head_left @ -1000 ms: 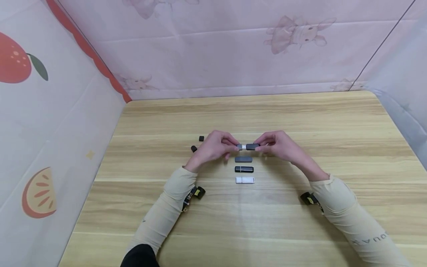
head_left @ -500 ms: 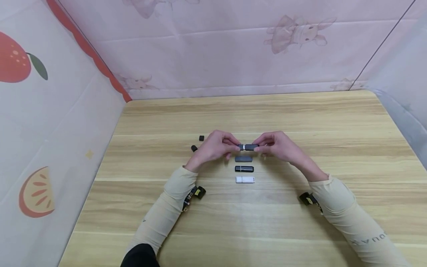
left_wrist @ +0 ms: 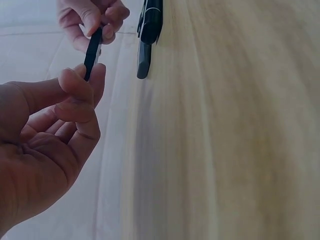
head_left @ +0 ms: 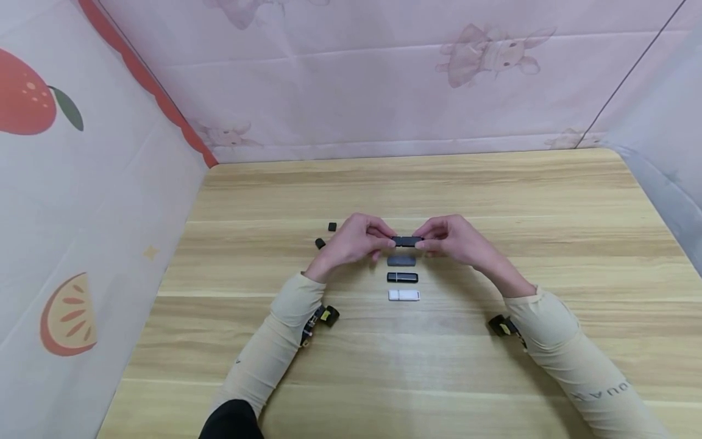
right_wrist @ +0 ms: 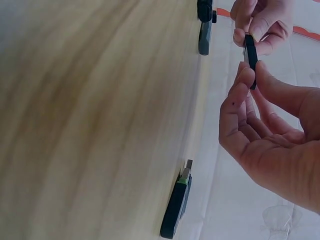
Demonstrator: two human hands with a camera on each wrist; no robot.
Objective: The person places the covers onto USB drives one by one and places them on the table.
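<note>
A black USB flash drive (head_left: 407, 242) is held level between my two hands, a faint seam showing near its left end. My left hand (head_left: 352, 242) pinches that left end with thumb and fingers. At the other end, my right hand (head_left: 452, 239) pinches the longer part. Both wrist views show the stick (left_wrist: 92, 52) spanning the fingertips, raised off the table. Just in front of it lie a grey flash drive (head_left: 401, 261), a black one with a pale line (head_left: 403, 277) and a white one (head_left: 404, 295), lined up in a column.
Two small black pieces, one squarish (head_left: 332, 227) and one rounded (head_left: 320, 244), lie left of my left hand. The right wrist view shows another dark flash drive (right_wrist: 175, 207) with its metal plug bare on the table. Printed cloth (head_left: 351, 91) hangs behind the table.
The silver plug that showed between the two dark parts is now covered. My right hand has moved slightly left, bringing the parts together; the left hand has hardly moved.
</note>
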